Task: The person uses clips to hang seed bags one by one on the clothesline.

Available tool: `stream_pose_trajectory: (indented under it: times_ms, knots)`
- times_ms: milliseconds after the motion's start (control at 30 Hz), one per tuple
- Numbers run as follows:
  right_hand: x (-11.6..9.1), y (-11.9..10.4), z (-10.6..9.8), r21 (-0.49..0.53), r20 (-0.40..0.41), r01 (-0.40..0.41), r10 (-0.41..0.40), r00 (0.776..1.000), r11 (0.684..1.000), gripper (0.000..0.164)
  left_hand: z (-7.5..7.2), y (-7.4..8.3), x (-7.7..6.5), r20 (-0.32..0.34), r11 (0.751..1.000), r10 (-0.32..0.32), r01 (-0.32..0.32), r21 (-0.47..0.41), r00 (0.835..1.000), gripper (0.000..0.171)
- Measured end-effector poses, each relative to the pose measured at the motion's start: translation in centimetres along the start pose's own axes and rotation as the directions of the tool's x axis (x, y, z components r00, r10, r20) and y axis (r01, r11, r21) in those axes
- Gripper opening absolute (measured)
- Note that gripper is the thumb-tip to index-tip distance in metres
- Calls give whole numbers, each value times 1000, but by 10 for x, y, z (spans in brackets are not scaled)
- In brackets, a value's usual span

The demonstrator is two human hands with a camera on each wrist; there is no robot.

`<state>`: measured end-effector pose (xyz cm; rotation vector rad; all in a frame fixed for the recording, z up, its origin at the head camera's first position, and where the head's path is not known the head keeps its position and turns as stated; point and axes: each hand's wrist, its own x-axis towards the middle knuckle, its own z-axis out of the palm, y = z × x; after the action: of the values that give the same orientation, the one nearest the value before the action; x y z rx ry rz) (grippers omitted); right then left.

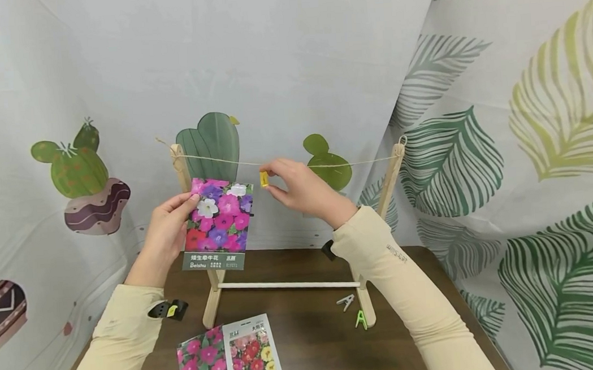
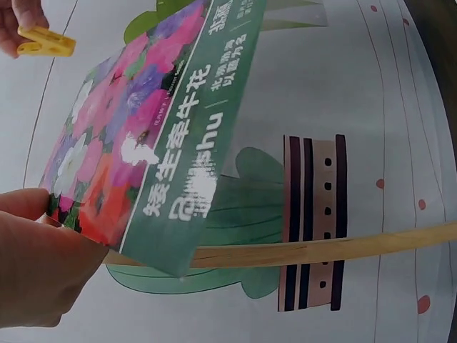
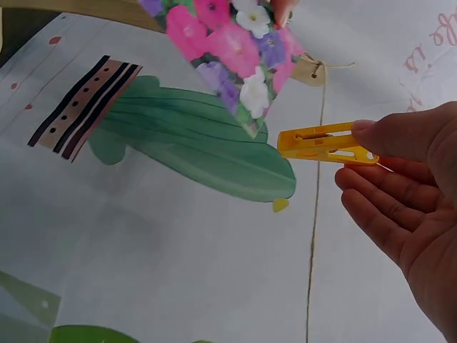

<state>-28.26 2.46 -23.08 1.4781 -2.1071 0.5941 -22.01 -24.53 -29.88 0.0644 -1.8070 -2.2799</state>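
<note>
Two loose packets point(image 1: 235, 354) lie on the table point(image 1: 317, 356), near left. Farther off, the left hand point(image 1: 168, 218) pinches a flower packet point(image 1: 218, 223) by its left edge; rightward, the right hand point(image 1: 311, 188) — narrow grip — pinches a yellow peg point(image 1: 264, 179) near the string point(image 1: 212, 158).

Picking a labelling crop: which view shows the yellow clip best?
Right wrist: the yellow clip is largest there, its side and openings clear. Head shows it tiny, near frame centre; left wrist shows it smaller, at upper left.

Behind the brown table point(image 1: 321, 342) hangs pale cloth point(image 1: 288, 49) — printed cacti point(image 1: 78, 170) toward the left, big striped leaves point(image 1: 563, 290) over on the right.
</note>
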Motion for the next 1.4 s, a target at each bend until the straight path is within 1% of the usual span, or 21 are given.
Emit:
stream_pose_trajectory:
  times_ms: [100, 233, 367, 500, 700, 900, 1200, 1400]
  knots:
    - [8, -2, -3, 8, 2, -6, 6, 1000, 1000, 27, 1, 3, 2, 0, 999, 13, -13, -29, 1000, 4]
    - [17, -3, -5, 33, -23, -14, 15, 1000, 999, 27, 3, 6, 4, -8, 998, 21, -21, -59, 1000, 5]
    - [27, -4, -7, 79, -67, 9, -4, 998, 997, 28, 5, 9, 6, -14, 998, 18, -19, -61, 1000, 4]
    - [39, -7, -8, 89, -95, 15, -7, 995, 996, 27, 8, 11, 7, -16, 998, 28, -29, -64, 999, 5]
    - [58, -9, -7, 95, -68, -55, 62, 996, 994, 26, 10, 12, 10, -30, 996, 31, -33, -82, 999, 5]
    - [70, -10, -2, 119, -33, -114, 119, 992, 986, 25, 9, 13, 13, -41, 994, 24, -28, -103, 999, 5]
    - [85, -16, 4, 144, -25, -142, 147, 989, 979, 26, 9, 16, 17, -67, 991, 18, -26, -130, 998, 6]
    - [90, -14, 10, 194, -35, -156, 165, 986, 968, 24, 8, 18, 21, -81, 983, 8, -23, -182, 997, 4]
